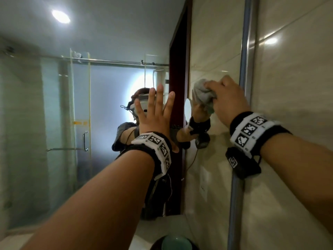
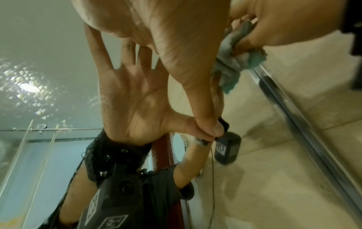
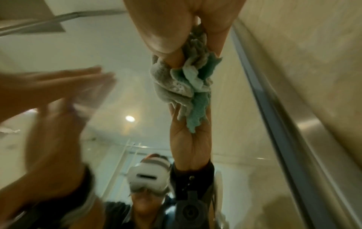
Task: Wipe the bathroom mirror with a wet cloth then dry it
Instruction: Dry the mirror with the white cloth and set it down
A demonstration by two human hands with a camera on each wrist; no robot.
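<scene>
My left hand (image 1: 155,112) lies flat on the mirror (image 1: 81,105), left of my right hand (image 1: 228,100), which presses the cloth (image 1: 202,94) against the mirror's right edge beside the frame (image 1: 246,69).

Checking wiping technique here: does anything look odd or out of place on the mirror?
Yes: the left hand lies flat, bare palm on the mirror, likely smudging it, while the right hand presses the bunched cloth near the frame.

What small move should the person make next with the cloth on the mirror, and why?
Probably sweep the cloth leftward across the mirror. The right hand grips it bunched against the glass close to the metal frame at the mirror's right edge, so most of the glass lies to the left. The left hand lies flat and open on the glass in that path, so it may need to lift away first.
</scene>
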